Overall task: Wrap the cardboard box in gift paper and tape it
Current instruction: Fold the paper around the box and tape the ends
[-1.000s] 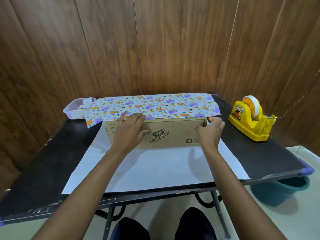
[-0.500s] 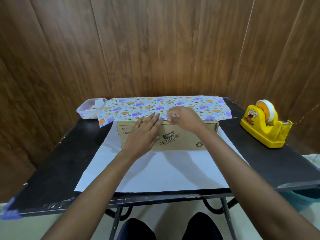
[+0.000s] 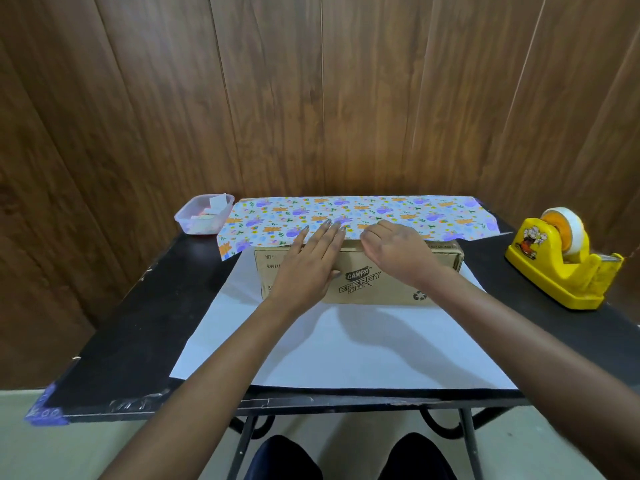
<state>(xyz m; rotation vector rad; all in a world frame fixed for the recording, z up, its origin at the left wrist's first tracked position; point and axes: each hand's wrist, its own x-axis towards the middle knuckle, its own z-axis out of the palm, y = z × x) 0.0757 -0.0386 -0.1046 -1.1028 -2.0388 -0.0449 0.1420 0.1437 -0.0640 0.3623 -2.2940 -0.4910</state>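
Cardboard box (image 3: 381, 285): brown, printed "CAMPA ENERGY", long side facing the camera. It stands at centre frame on the white underside of the gift paper (image 3: 381, 211), which lies spread over the black table (image 3: 131, 323) toward the lower edge of the frame.

Gift paper, far part: patterned side up, purple and orange figures. It is folded forward over the box top, with its edge along the box's near top edge.

Left hand (image 3: 311, 261): flat, fingers straight and close together. The palm is over the box front and the fingertips rest on the patterned paper.

Right hand (image 3: 394, 249): just beside the left, fingers bent, tips down at the paper's edge. Whether they pinch the paper or only press it cannot be told.

Tape dispenser (image 3: 561, 271): yellow, holding a white roll, at the right edge of the frame, well apart from the box.

Plastic container (image 3: 202, 216): clear, holding paper scraps, left of the patterned paper and touching its corner.

Wooden wall (image 3: 311, 98): fills the upper frame.
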